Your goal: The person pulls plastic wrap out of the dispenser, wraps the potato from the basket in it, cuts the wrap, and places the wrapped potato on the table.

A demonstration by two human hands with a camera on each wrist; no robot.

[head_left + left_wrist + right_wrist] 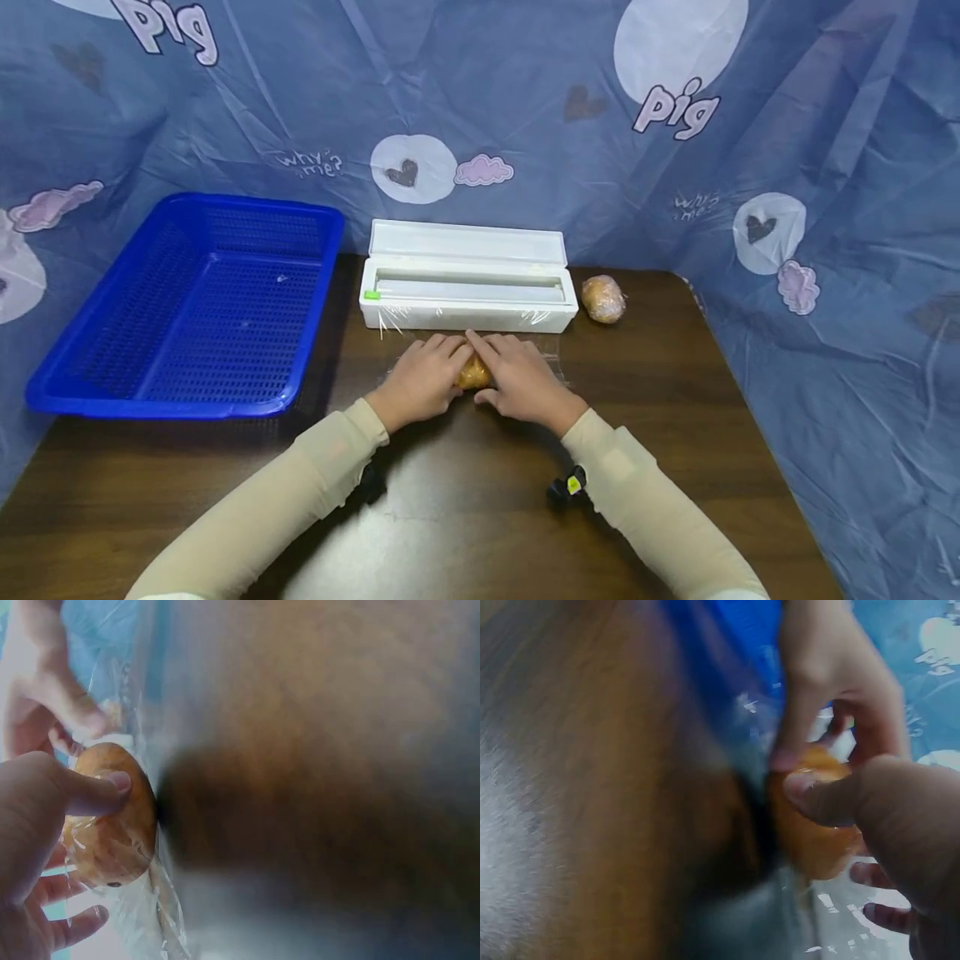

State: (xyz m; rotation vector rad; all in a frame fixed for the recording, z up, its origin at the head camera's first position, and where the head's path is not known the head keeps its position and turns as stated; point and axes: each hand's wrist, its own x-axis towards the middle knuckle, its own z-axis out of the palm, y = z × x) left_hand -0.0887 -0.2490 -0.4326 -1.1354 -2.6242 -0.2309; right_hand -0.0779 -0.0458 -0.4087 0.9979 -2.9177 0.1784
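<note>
Between both hands lies an oval yellow-brown fruit (473,373) with a small dark spot at one end, clear film over its skin. My left hand (423,377) holds its left side; in the left wrist view the thumb presses on the fruit (112,832) and the other fingers reach beneath the film (139,915). From the other side my right hand (522,379) grips it, thumb across the fruit (817,851) in the right wrist view. Fingertips of both hands almost meet over the top. Loose film spreads on the table around it.
Just behind the hands stands a white cling film dispenser (468,318), lid raised, with a green slider (372,295). A film-wrapped fruit (603,299) sits to its right. On the left is a blue plastic basket (315,325). A patterned blue cloth (540,92) hangs behind the brown table (450,533).
</note>
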